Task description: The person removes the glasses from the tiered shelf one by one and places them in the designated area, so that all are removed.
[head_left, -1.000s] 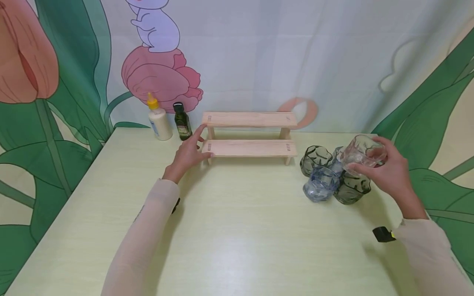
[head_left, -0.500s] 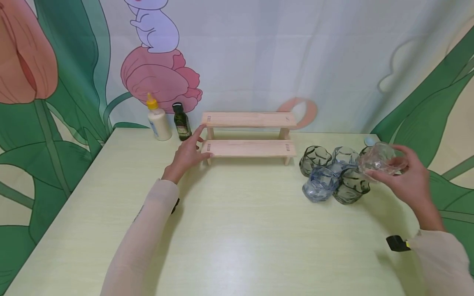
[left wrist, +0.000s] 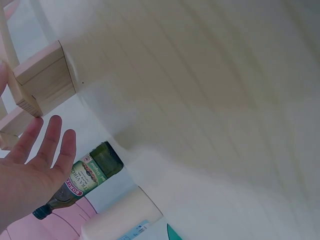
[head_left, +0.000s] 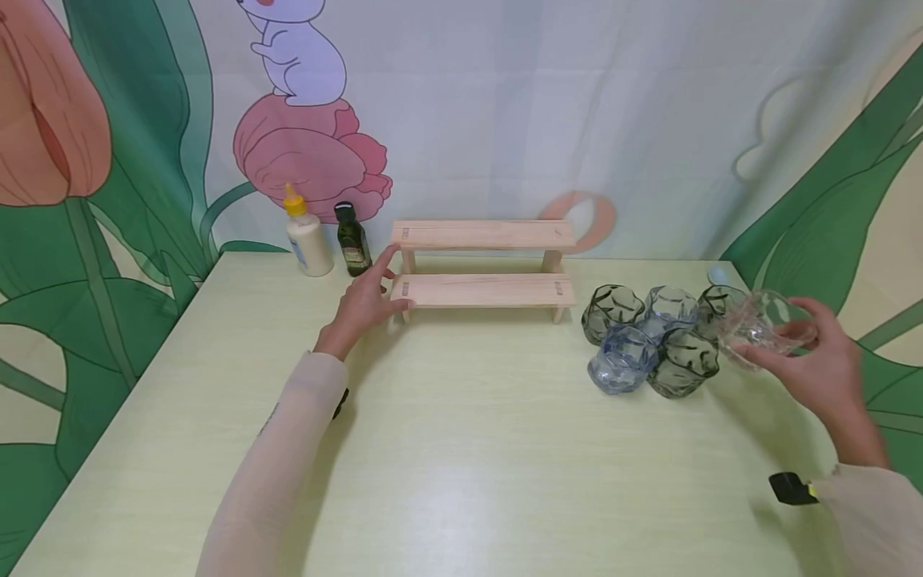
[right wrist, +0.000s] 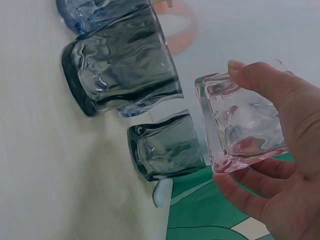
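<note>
A clear, faintly pink glass (head_left: 767, 328) is gripped in my right hand (head_left: 829, 361), thumb on one side and fingers on the other. The right wrist view shows its thick base (right wrist: 212, 125) held off the table. Left of it stand two blue glasses (head_left: 623, 361) and several smoky grey-green glasses (head_left: 685, 365), close together. My left hand (head_left: 360, 308) touches the left end of a two-step wooden rack (head_left: 483, 290), index finger at the upper board and thumb at the lower one. In the left wrist view, the other fingers (left wrist: 52, 137) extend fairly straight beside the board end.
A white bottle with a yellow nozzle (head_left: 308, 240) and a dark green oil bottle (head_left: 352, 240) stand left of the rack. A small pale round object (head_left: 718, 275) lies at the table's back right corner. A printed curtain (head_left: 469, 120) hangs behind the table.
My right hand has carried the pink glass to the right and nearer me, from above the grouped glasses to their right side. My left hand has stayed at the rack.
</note>
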A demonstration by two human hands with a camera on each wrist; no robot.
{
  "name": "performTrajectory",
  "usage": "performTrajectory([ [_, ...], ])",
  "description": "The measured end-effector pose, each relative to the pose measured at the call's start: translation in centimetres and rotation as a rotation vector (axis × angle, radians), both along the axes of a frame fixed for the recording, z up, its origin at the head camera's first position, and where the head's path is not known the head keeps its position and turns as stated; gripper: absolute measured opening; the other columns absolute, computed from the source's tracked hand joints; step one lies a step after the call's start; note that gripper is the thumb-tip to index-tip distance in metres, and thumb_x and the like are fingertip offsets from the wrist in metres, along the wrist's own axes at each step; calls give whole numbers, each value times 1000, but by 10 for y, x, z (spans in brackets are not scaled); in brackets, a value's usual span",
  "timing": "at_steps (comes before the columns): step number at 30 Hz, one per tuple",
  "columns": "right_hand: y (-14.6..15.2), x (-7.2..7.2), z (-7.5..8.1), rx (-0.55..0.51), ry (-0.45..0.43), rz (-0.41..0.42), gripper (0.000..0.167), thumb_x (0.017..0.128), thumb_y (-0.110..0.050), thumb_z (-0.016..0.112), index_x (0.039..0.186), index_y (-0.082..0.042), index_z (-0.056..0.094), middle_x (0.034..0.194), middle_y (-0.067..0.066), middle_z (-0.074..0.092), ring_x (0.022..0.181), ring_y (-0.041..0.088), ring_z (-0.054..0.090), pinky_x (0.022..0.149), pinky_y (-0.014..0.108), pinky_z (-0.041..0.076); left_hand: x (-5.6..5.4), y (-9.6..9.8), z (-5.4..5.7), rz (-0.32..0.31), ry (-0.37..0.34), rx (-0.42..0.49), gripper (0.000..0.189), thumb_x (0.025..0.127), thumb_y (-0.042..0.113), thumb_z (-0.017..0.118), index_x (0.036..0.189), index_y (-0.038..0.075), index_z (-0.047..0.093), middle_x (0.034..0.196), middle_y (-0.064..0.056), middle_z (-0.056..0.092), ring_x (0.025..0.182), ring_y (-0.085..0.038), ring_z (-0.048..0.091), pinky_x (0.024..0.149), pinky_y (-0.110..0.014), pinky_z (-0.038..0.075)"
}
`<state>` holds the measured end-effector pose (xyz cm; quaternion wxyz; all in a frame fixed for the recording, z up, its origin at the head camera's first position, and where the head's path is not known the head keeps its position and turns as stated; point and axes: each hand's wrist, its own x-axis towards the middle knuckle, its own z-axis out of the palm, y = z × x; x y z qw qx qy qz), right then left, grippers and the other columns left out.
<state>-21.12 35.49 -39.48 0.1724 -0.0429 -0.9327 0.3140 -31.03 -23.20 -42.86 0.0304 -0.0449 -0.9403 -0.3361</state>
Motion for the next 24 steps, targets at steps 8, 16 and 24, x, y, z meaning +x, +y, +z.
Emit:
performTrajectory([
  [8, 11, 1, -14, 10, -49, 8, 89, 81, -34, 83, 151, -9, 35, 97, -17, 50, 79, -8, 40, 60, 19, 37, 1, 0, 0, 5, -1, -8, 100, 86, 27, 80, 158, 40, 13, 136, -14, 56, 118, -39, 59, 85, -52, 50],
  [16, 15, 3, -29, -27, -58, 43, 89, 80, -34, 84, 150, -7, 36, 89, -32, 47, 79, -10, 43, 58, 16, 39, 0, -1, 1, 14, -8, -5, 99, 86, 27, 80, 158, 42, 14, 137, -14, 55, 118, -39, 59, 85, -52, 50],
  [24, 15, -1, -49, 15, -75, 54, 92, 79, -36, 85, 151, -8, 36, 90, -26, 50, 73, -14, 43, 55, 19, 41, 0, -1, 0, 2, -3, -2, 99, 86, 27, 80, 158, 41, 13, 137, -14, 56, 117, -38, 59, 86, -53, 49],
])
